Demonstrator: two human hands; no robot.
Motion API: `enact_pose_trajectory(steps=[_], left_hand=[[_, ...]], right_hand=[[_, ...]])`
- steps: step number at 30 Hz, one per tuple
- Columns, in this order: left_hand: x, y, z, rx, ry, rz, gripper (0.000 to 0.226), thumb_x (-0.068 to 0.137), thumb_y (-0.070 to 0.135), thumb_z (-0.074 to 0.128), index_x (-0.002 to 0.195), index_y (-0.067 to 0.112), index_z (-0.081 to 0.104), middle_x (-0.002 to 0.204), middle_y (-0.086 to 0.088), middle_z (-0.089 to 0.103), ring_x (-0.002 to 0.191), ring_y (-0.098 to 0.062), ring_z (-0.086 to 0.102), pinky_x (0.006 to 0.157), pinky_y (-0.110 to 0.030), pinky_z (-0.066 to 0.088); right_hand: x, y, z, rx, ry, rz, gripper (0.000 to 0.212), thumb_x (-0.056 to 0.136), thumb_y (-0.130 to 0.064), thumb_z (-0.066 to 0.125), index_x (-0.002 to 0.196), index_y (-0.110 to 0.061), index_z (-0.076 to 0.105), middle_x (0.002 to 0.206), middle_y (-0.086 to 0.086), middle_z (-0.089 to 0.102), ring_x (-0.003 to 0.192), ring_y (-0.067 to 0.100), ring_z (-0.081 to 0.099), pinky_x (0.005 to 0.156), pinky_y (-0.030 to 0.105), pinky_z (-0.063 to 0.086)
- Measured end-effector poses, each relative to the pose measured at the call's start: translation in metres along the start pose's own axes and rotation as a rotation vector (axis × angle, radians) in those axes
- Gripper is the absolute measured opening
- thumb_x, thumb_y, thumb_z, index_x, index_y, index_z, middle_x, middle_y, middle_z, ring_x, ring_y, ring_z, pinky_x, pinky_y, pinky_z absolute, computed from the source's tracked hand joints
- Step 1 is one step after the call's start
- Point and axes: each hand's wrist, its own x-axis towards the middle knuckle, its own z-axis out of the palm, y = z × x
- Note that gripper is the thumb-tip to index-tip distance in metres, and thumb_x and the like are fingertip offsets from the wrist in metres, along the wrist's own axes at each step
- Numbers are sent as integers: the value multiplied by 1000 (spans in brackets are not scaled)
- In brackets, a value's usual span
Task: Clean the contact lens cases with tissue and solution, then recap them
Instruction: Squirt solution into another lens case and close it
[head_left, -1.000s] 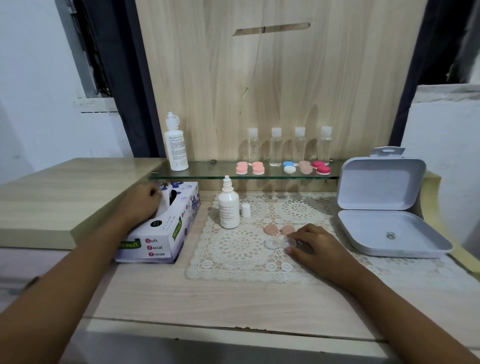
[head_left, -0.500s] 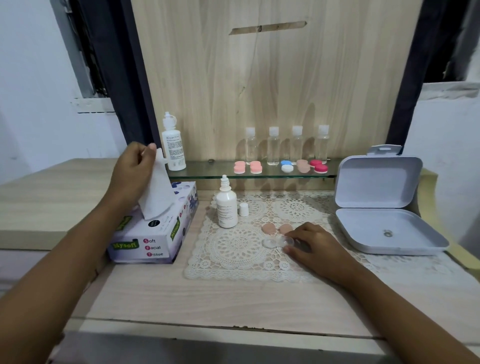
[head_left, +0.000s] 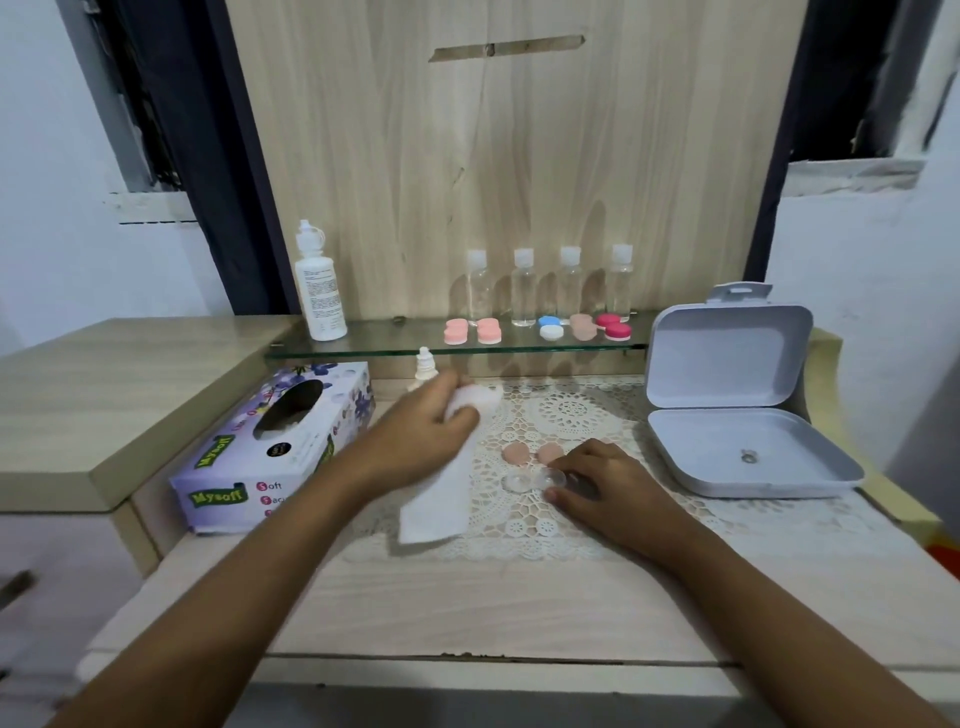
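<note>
- While the left hand (head_left: 421, 431) grips a white tissue (head_left: 441, 499) in its curled fingers, the sheet trails long and narrow from 1 o'clock down to 7 o'clock.
- Its upper end is bunched in the fist. Its lower end is over the lace mat (head_left: 571, 415), and blur hides whether it touches.
- The clear case (head_left: 530, 480) lies on the mat at the middle of the counter (head_left: 467, 608). Its long axis runs 9 to 3 o'clock, and both wells open upward.
- The right hand (head_left: 608, 483) pinches the case's 3 o'clock end between thumb and curled fingers, which cover part of that well.
- Two tan caps (head_left: 517, 453) lie flat just beside the case, at its 12 o'clock.
- A small bottle (head_left: 425, 364) stands behind the left hand, and only its nozzle shows.
- The tissue box (head_left: 249, 467) sits at the mat's 9 o'clock, its front print partly cut off by the left forearm.
- An open white box (head_left: 748, 452) lies at the mat's 3 o'clock.
</note>
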Motion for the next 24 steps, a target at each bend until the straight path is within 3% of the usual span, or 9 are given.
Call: enact_pose_trajectory(steps=[5, 10, 13, 18, 21, 24], left_hand=[[17, -20, 43, 165, -120, 109, 20, 94, 10, 43, 114, 13, 45, 114, -1, 49, 101, -16, 48, 73, -24, 33], [27, -29, 62, 76, -110, 138, 30, 90, 9, 50, 117, 19, 40, 101, 2, 53, 83, -13, 50, 60, -14, 35], [26, -34, 66, 8, -50, 164, 25, 89, 15, 55, 107, 24, 41, 99, 4, 54, 87, -12, 51, 68, -19, 39], [26, -56, 70, 64, -1, 272, 5, 87, 31, 59, 90, 26, 59, 93, 15, 50, 88, 4, 49, 79, -20, 38], [23, -60, 67, 113, -4, 313, 35, 83, 47, 50, 94, 21, 70, 95, 15, 49, 93, 0, 52, 83, -22, 44], [20, -62, 65, 161, -58, 372, 39, 81, 49, 47, 99, 24, 72, 101, 13, 48, 96, -3, 50, 85, -28, 44]], right_hand=[[0, 0, 1, 6, 8, 10, 28, 82, -38, 65, 106, -23, 66, 92, -9, 51, 97, 15, 51, 88, 29, 41], [1, -1, 0, -5, -19, 26, 37, 78, -48, 58, 103, -21, 66, 91, -9, 50, 96, 15, 50, 86, 29, 40], [2, 0, 1, -1, -15, 25, 29, 81, -42, 62, 101, -21, 66, 92, -10, 49, 97, 16, 50, 87, 30, 40], [2, 0, 1, 4, -19, 34, 44, 74, -52, 51, 103, -22, 66, 92, -12, 48, 97, 14, 49, 90, 31, 40], [2, -1, 1, 11, -24, 37, 46, 72, -53, 48, 102, -23, 66, 91, -14, 47, 95, 11, 46, 90, 32, 40], [3, 0, 1, 10, -38, 34, 46, 73, -53, 47, 103, -24, 66, 93, -14, 47, 98, 14, 48, 91, 34, 41]])
